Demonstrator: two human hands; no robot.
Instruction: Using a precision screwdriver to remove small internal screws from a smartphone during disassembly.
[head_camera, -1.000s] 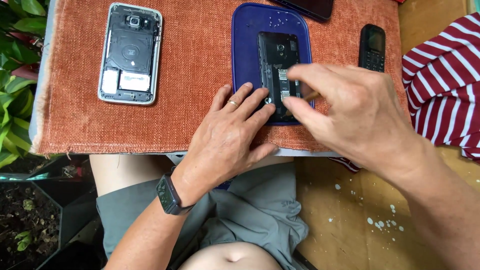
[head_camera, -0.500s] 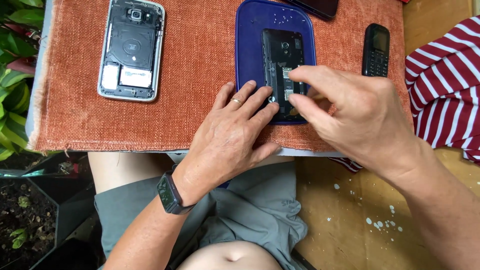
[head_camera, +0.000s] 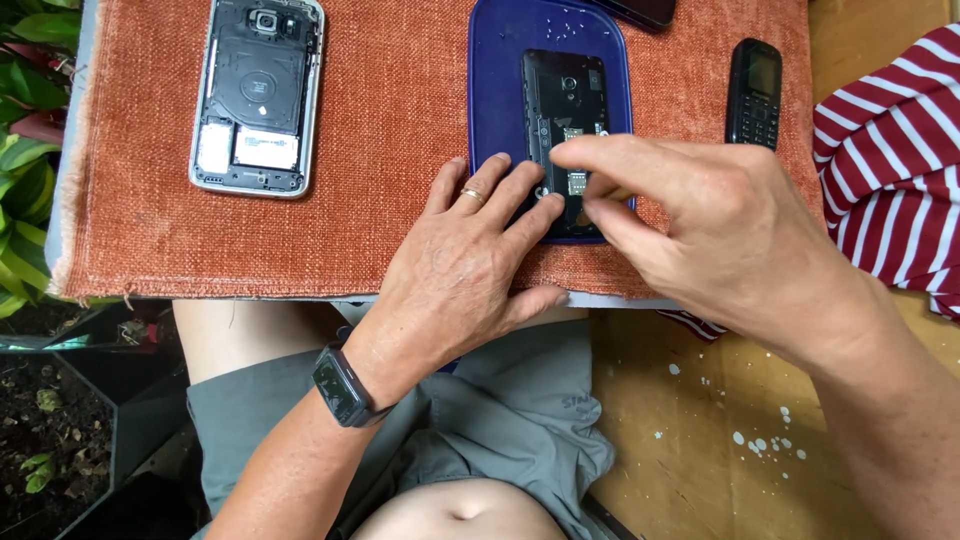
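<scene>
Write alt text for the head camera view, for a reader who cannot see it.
Two bare hands work on an opened black phone lying on a blue tray: the left hand steadies it, the right hand pinches above it. An opened silver phone and a small keypad phone lie on the orange mat.

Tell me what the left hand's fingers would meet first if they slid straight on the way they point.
The left hand points up and to the right; its fingertips already rest at the opened black phone on the blue tray, so that phone comes first.

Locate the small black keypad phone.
The small black keypad phone lies at the upper right on the orange mat, between the blue tray and striped cloth.
</scene>
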